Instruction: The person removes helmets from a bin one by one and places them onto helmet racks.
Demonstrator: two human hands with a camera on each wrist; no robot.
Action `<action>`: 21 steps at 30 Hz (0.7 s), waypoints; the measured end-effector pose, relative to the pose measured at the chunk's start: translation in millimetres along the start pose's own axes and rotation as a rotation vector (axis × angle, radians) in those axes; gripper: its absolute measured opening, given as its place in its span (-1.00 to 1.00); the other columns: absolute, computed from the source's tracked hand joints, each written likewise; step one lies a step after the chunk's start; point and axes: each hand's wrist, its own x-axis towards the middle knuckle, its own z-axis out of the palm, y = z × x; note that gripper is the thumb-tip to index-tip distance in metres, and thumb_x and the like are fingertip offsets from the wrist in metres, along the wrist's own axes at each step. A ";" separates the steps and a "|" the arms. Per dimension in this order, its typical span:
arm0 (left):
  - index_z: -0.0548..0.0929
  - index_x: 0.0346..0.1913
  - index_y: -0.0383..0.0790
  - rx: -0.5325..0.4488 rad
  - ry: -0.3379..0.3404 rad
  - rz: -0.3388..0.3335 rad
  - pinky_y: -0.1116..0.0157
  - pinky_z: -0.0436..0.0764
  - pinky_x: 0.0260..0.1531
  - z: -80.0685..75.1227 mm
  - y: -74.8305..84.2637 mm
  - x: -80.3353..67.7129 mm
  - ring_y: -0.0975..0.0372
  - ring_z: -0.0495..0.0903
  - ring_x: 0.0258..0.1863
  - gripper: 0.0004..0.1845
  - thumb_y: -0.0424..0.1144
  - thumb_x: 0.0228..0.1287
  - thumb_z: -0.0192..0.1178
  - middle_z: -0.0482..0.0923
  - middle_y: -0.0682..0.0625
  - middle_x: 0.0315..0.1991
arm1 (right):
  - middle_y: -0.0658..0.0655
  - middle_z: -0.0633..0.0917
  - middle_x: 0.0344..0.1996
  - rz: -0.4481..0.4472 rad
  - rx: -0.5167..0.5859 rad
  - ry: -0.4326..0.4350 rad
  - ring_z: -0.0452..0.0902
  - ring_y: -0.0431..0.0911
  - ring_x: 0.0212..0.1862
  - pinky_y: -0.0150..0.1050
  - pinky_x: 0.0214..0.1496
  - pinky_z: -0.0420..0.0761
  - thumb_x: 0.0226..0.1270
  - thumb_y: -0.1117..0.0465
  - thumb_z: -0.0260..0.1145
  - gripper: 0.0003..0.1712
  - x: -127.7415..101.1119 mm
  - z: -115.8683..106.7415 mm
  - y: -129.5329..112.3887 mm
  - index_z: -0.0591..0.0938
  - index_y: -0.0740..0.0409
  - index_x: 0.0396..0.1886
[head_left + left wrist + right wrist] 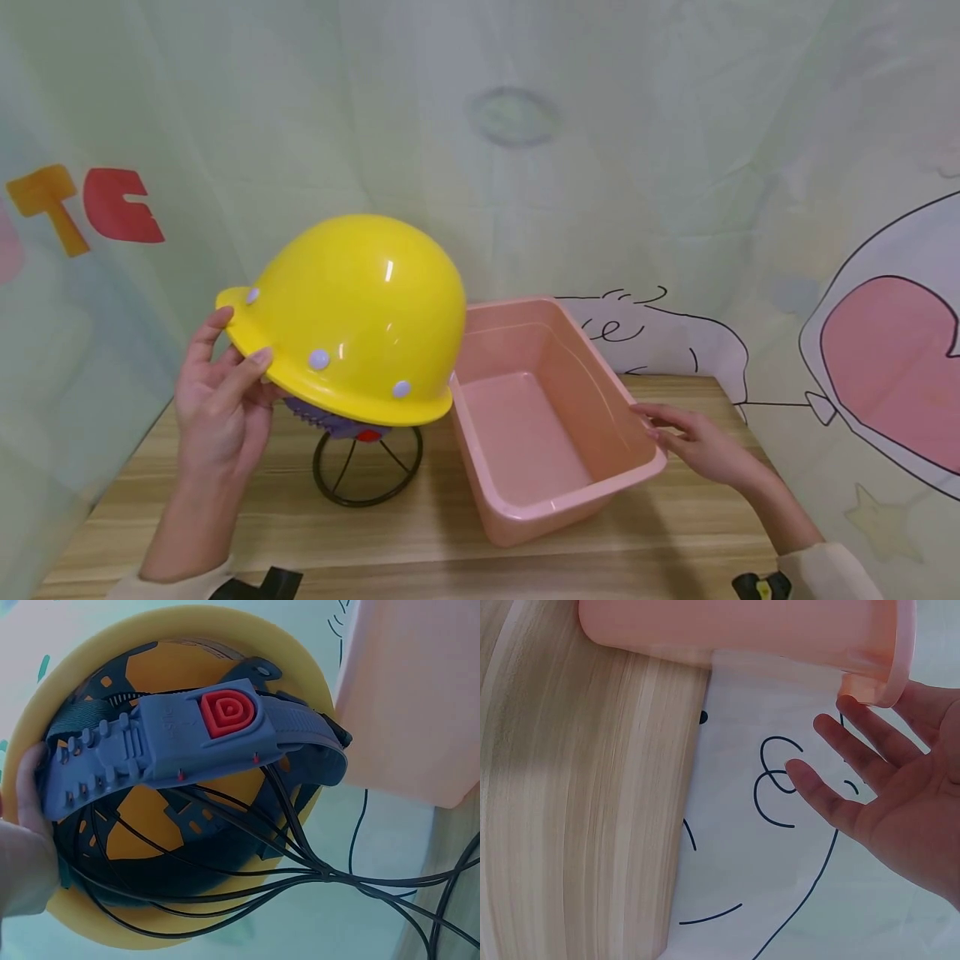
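Note:
My left hand (225, 408) grips the brim of a yellow hard hat (367, 308), thumb on top of the brim. The hat is tilted, brim edge raised on the left. Its underside in the left wrist view shows a grey-blue adjustment strap (172, 739) with a red button (227, 712). Below the hat is a black wire stand (360, 502), its ring base on the table; whether the hat rests on it I cannot tell. A pink plastic basin (517, 442) is to the right. My right hand (705, 446) pinches the basin's right rim between thumb and fingertips.
The wood-grain table (390, 558) ends against a pale printed cloth backdrop (645, 167). Cartoon drawings and coloured letters (120, 204) decorate the cloth. Black wires of the stand (326, 876) reach up under the hat in the left wrist view.

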 end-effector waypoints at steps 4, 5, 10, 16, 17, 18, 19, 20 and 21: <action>0.19 0.16 -0.39 -0.015 -0.016 0.002 0.21 0.66 -0.37 -2.8 0.1 -0.6 -0.03 0.62 -0.20 -0.53 -0.75 0.21 -0.16 0.42 -0.34 0.01 | 0.36 0.44 0.17 -0.006 -0.013 0.005 0.44 0.21 0.10 0.01 -0.03 0.58 0.35 0.37 0.12 -0.55 0.0 0.1 1.4 0.42 0.22 0.24; 0.19 0.16 -0.39 -0.019 -0.014 0.000 0.21 0.66 -0.37 -3.3 0.1 -0.7 -0.03 0.62 -0.21 -0.53 -0.75 0.21 -0.16 0.43 -0.34 0.00 | 0.36 0.45 0.17 -0.007 -0.017 0.007 0.44 0.20 0.10 0.00 -0.04 0.58 0.35 0.37 0.12 -0.55 0.0 0.2 1.8 0.43 0.22 0.24; 0.20 0.16 -0.39 -0.041 0.018 -0.005 0.21 0.67 -0.39 -5.4 0.7 -1.5 -0.03 0.63 -0.25 -0.53 -0.74 0.22 -0.16 0.46 -0.33 -0.05 | 0.35 0.46 0.16 -0.011 -0.031 0.012 0.43 0.19 0.11 -0.01 -0.03 0.58 0.35 0.35 0.13 -0.55 0.4 0.7 2.3 0.43 0.21 0.24; 0.20 0.15 -0.40 -0.079 0.022 -0.007 0.16 0.66 -0.38 -9.2 0.9 -2.5 -0.05 0.63 -0.24 -0.54 -0.75 0.21 -0.18 0.46 -0.34 -0.07 | 0.34 0.48 0.15 -0.022 -0.055 0.022 0.42 0.20 0.12 -0.01 -0.04 0.58 0.35 0.33 0.14 -0.56 0.4 1.3 1.2 0.45 0.21 0.22; 0.21 0.15 -0.40 -0.082 0.022 -0.008 0.16 0.66 -0.38 -9.9 0.9 -2.6 -0.05 0.63 -0.24 -0.54 -0.75 0.21 -0.18 0.46 -0.33 -0.07 | 0.33 0.48 0.15 -0.025 -0.056 0.023 0.42 0.20 0.12 0.00 -0.04 0.58 0.35 0.33 0.14 -0.56 0.4 1.5 1.0 0.45 0.22 0.22; 0.21 0.15 -0.40 -0.088 0.021 -0.010 0.16 0.66 -0.38 -10.7 1.0 -2.8 -0.05 0.63 -0.25 -0.55 -0.75 0.21 -0.18 0.47 -0.34 -0.07 | 0.34 0.48 0.15 -0.027 -0.056 0.024 0.42 0.20 0.12 0.00 -0.04 0.58 0.35 0.34 0.14 -0.56 0.4 1.6 0.8 0.45 0.22 0.22; 0.22 0.14 -0.40 -0.097 0.020 -0.012 0.16 0.66 -0.37 -11.6 1.1 -3.0 -0.05 0.63 -0.25 -0.55 -0.75 0.22 -0.19 0.47 -0.34 -0.07 | 0.34 0.48 0.15 -0.026 -0.054 0.023 0.42 0.21 0.12 0.01 -0.04 0.58 0.35 0.34 0.15 -0.56 0.4 1.6 0.5 0.45 0.22 0.22; 0.22 0.14 -0.40 -0.108 0.021 -0.014 0.15 0.66 -0.37 -12.5 1.2 -3.2 -0.05 0.64 -0.26 -0.55 -0.75 0.22 -0.19 0.48 -0.34 -0.08 | 0.34 0.48 0.15 -0.025 -0.054 0.023 0.42 0.21 0.12 0.02 -0.03 0.58 0.34 0.34 0.15 -0.56 0.4 1.7 0.2 0.45 0.22 0.22; 0.23 0.13 -0.40 -0.118 0.021 -0.016 0.15 0.66 -0.38 -13.5 1.3 -3.5 -0.05 0.64 -0.27 -0.56 -0.75 0.22 -0.20 0.48 -0.34 -0.08 | 0.34 0.47 0.15 -0.023 -0.050 0.022 0.42 0.21 0.13 0.03 -0.03 0.57 0.35 0.34 0.15 -0.56 0.4 1.6 0.0 0.44 0.22 0.23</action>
